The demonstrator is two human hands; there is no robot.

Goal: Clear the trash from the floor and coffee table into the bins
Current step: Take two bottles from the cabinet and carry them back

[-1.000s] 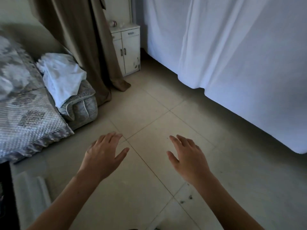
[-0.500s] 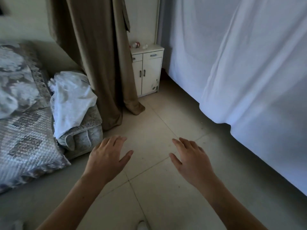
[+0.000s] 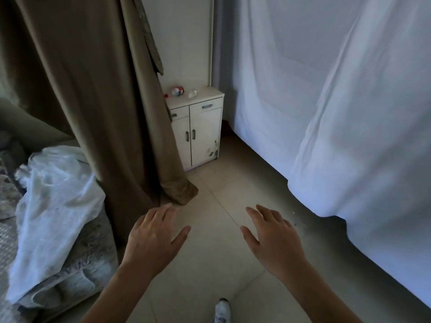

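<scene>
The white cabinet (image 3: 196,129) has drawn nearer; left hand (image 3: 152,241) and right hand (image 3: 272,238) hover before it, each grip released and empty, likely walking while searching; possible trash, small bottles (image 3: 177,91), lies atop it

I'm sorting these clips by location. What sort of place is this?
Most likely a room in a home, probably a living room: a padded sofa arm draped with white cloth, a floor-length brown curtain, and a small white cabinet on a tiled floor.
</scene>
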